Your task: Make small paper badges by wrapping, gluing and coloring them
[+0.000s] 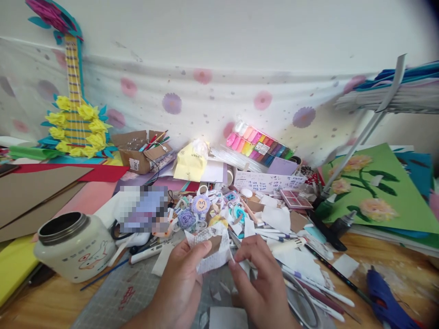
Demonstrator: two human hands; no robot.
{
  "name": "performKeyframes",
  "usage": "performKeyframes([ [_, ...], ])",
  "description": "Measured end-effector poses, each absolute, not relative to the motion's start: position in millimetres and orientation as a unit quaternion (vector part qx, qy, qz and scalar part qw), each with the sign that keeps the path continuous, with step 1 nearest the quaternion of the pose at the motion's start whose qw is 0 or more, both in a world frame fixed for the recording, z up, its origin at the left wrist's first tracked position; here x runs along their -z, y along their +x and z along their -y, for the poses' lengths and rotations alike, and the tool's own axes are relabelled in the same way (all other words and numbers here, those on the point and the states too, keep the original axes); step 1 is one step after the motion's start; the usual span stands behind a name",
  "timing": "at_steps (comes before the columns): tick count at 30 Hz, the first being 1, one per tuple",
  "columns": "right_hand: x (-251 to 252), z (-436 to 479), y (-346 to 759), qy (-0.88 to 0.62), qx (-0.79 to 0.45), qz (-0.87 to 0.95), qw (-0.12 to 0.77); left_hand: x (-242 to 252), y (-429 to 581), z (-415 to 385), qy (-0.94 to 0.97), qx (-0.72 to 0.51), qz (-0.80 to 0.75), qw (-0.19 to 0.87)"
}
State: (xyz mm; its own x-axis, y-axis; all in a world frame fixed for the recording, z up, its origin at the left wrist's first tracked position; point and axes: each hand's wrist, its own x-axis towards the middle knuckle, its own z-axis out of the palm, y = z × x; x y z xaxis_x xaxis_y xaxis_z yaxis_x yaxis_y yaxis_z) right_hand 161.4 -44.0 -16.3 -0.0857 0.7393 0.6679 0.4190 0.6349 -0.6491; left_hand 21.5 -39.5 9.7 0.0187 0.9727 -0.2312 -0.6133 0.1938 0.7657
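Two hands hold a white sheet around a brown card.
The left hand (pixel 185 278) grips the sheet (pixel 213 265) and card (pixel 215 245), its thumb on top; the right hand (pixel 260 283) pinches the sheet's right edge between thumb and fingers. Both sit above a grey mat (pixel 115 292) on the wooden surface (pixel 358 242). Left of the left hand stands an open jar (pixel 73 251); right of the right hand lies a blue glue gun (pixel 387 297). Just beyond the hands is a smiling flower (pixel 200 205).
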Motion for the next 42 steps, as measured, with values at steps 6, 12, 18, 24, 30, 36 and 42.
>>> performKeyframes([
  [6, 15, 43, 170, -0.402, -0.236, 0.681, 0.565, -11, 20, 37, 0.239, -0.588, -0.373, 0.677],
  [12, 8, 47, 179, -0.349, -0.160, 0.756, 0.529, -12, 21, 40, 0.258, -0.570, -0.382, 0.680],
  [18, 9, 46, 174, -0.361, 0.016, 0.802, 0.476, -13, 22, 40, 0.242, -0.573, -0.388, 0.680],
  [24, 19, 49, 162, -0.356, 0.071, 0.788, 0.496, -12, 22, 41, 0.236, -0.592, -0.415, 0.649],
  [30, 17, 46, 177, -0.407, 0.033, 0.795, 0.449, -9, 20, 39, 0.274, -0.578, -0.401, 0.656],
  [36, 16, 40, 170, -0.412, 0.052, 0.829, 0.374, -7, 19, 42, 0.285, -0.574, -0.415, 0.646],
  [42, 15, 45, 166, -0.408, 0.062, 0.827, 0.382, -7, 17, 40, 0.348, -0.562, -0.436, 0.611],
])
